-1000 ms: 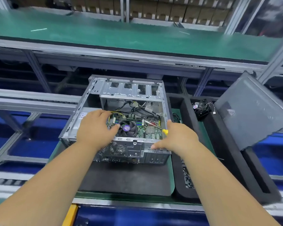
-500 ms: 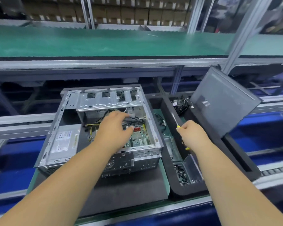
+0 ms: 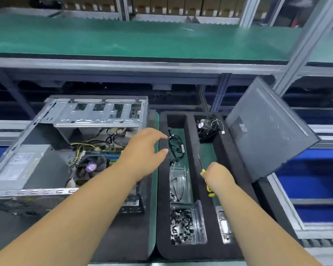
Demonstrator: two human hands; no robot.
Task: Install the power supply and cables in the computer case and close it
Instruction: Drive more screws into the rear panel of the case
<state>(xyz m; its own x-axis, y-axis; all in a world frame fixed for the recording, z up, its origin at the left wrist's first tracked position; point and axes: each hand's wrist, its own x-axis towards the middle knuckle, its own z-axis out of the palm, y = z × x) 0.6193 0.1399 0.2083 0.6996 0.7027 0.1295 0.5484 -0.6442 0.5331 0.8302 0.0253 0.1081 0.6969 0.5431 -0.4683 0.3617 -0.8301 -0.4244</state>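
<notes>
Since the earlier frame the left hand has left the interior of the computer case and reached right, over the case's right wall toward the foam tray; its fingers are spread and released, holding nothing, just beside the black cable bundle lying in the tray's far-left compartment. The right hand has shifted nearer, fingers clenched around a yellow-handled screwdriver over the tray's middle channel. The case lies open on the worktop, left. The side panel leans at the right.
</notes>
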